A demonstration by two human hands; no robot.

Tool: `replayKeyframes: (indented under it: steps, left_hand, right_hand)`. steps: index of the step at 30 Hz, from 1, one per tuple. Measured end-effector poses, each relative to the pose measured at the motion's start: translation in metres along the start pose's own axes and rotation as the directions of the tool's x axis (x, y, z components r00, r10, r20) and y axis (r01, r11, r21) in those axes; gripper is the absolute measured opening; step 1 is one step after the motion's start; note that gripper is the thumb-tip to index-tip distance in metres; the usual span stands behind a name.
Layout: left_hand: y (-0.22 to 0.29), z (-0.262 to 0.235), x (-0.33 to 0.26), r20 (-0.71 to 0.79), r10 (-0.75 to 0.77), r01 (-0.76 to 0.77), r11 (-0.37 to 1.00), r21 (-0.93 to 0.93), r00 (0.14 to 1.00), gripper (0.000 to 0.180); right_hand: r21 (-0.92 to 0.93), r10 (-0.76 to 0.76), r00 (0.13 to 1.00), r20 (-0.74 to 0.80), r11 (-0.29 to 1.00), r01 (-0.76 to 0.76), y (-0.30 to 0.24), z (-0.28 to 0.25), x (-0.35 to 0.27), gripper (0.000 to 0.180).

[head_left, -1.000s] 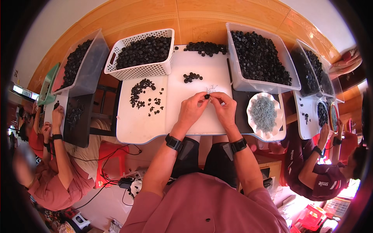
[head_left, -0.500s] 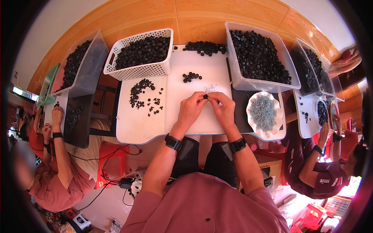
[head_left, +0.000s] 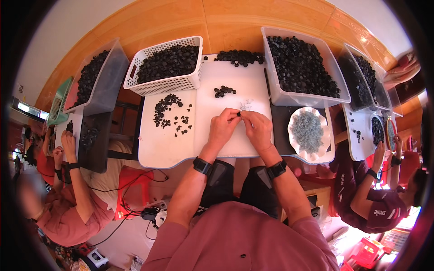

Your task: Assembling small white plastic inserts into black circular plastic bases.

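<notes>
My left hand point(head_left: 224, 128) pinches a small round black cap point(head_left: 238, 114) between its fingertips, low over the white tabletop point(head_left: 212, 147). Close against it on the right, my right hand point(head_left: 257, 130) has its thumb and fingers pressed together at the cap; anything tiny inside that pinch is hidden. Just beyond my fingertips lies a loose cluster of small silver pins or screws point(head_left: 245, 105). Farther back sits a little group of black caps point(head_left: 224, 91). Many small black pieces point(head_left: 163, 108) are spread on the left of the tabletop.
A white perforated basket point(head_left: 162, 88) and a clear bin point(head_left: 312, 100), both full of black caps, stand at the back. More caps point(head_left: 239, 57) lie between them. A scalloped white bowl point(head_left: 295, 147) holds silver pins or screws. Co-workers point(head_left: 74, 203) sit at either side.
The view has shifted slightly. My hands stay together at the black cap, with small changes in finger position.
</notes>
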State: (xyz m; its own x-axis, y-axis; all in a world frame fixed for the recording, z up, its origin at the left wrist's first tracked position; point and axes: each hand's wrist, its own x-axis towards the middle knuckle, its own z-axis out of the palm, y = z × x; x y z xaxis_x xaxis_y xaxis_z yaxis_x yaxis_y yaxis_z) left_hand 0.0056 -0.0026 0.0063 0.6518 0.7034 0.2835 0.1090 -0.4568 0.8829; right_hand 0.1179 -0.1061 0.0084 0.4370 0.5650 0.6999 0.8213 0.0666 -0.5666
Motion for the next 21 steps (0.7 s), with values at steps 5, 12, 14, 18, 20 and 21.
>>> replayKeyframes:
  steps: [5,12,14,18,20,21]
  left_hand:
    - [0.002,-0.002,0.0,-0.039,-0.125,0.121,0.99,-0.075,0.991,0.021]
    - [0.001,-0.002,0.003,-0.031,-0.122,0.12,0.99,-0.07,0.992,0.024]
    - [0.001,-0.001,0.004,-0.024,-0.084,0.083,0.995,-0.049,0.996,0.025]
    - [-0.003,0.001,0.003,-0.039,-0.055,0.051,0.994,-0.1,0.998,0.026]
    - [-0.005,0.001,0.002,-0.06,-0.024,0.015,0.989,-0.145,0.998,0.026]
    - [-0.006,0.0,0.002,-0.06,-0.025,0.016,0.989,-0.144,0.998,0.026]
  right_hand:
    - [-0.038,-0.096,0.995,0.033,0.995,0.097,-0.002,0.001,0.0,0.024]
    - [-0.001,-0.109,0.992,0.056,0.994,0.109,0.0,0.001,0.0,0.032]
    - [-0.003,-0.112,0.992,0.061,0.994,0.112,-0.001,0.0,-0.001,0.032]
    - [-0.006,-0.127,0.989,0.069,0.992,0.128,-0.006,-0.003,0.002,0.033]
    - [-0.009,-0.103,0.992,0.067,0.995,0.104,-0.01,-0.005,0.003,0.033]
    - [-0.014,-0.079,0.995,0.067,0.997,0.08,-0.011,-0.006,0.003,0.033]
